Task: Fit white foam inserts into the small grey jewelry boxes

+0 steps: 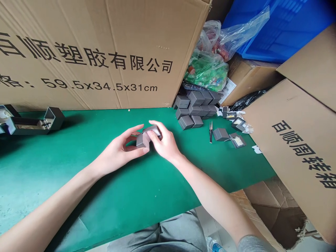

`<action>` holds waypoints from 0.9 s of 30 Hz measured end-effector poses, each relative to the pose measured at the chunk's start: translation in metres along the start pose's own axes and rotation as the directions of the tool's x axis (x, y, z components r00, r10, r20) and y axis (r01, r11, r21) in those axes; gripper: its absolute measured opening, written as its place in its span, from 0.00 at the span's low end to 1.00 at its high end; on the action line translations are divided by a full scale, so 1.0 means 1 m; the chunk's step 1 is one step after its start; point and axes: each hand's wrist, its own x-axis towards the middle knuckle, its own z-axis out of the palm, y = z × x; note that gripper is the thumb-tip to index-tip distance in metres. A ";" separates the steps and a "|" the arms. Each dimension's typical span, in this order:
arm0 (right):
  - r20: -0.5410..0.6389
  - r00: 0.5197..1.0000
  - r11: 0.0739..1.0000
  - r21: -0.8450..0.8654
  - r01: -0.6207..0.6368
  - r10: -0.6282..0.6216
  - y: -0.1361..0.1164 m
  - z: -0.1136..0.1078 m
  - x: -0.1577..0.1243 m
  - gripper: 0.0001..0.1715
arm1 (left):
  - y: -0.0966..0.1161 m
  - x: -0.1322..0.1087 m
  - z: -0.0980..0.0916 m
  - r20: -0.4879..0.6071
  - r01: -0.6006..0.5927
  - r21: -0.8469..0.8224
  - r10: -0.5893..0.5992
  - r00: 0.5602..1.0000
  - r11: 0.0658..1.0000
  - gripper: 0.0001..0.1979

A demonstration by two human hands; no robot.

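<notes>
Over the middle of the green table, both my hands are on a small dark grey box (142, 140). My left hand (123, 150) grips its left side, thumb along the near edge and fingers behind. With its thumb on the upper part and fingers round the far right edge, my right hand (164, 141) holds the other side. The box seems to have its lid tilted up; its inside is mostly hidden by my fingers. Tweezers (211, 132) lie to the right, beside a closed grey box (221, 134) and an opened one (237, 140).
Several grey boxes (195, 108) are stacked at the back right, below plastic bags (207, 68). A large carton (91, 70) walls off the back; another carton (296, 147) bounds the right. Dark open containers (31, 126) stand at the far left of the green table (147, 196).
</notes>
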 end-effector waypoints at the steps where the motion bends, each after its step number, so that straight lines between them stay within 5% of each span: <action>1: 0.009 1.000 1.000 0.029 -0.011 0.011 0.001 0.000 0.000 0.23 | 0.002 0.001 -0.001 -0.006 0.007 -0.007 -0.007 1.000 1.000 0.42; 11: 0.039 0.979 0.891 0.407 -0.200 0.202 0.007 0.001 0.008 0.32 | 0.000 0.005 -0.008 -0.072 -0.025 -0.104 0.017 0.997 0.994 0.42; 27: 0.131 0.933 0.811 0.464 -0.357 0.336 -0.002 0.006 0.001 0.16 | -0.005 0.001 0.003 -0.071 -0.216 -0.074 0.211 0.975 0.974 0.40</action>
